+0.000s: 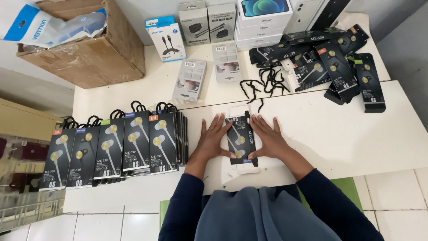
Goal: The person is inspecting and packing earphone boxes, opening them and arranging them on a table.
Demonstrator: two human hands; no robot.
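My left hand (211, 140) and my right hand (267, 139) lie flat on the white desk (339, 129), one on each side of a black earphone package (240, 138) that rests in the middle of the desk right in front of me. Neither grip is closed around it: the fingers of both hands are spread wide and stretched forward, and my thumbs and inner fingers press against the long edges of the package, left hand on its left edge, right hand on its right. The package lies face up over a white tray (248, 168) whose ends show above and below it. To my left stands a row of finished earphone packages (111, 149) with black cord loops on top, leaning one against another. Ahead of my hands lies a tangle of loose black cords (263, 85), and beyond it to the right a heap of flat black package sleeves (330, 62). Farther back are grey charger boxes (189, 80), a blue and white cable box (166, 38), a stack of white phone boxes (263, 22) and, at the far left corner, an open cardboard box (84, 49).
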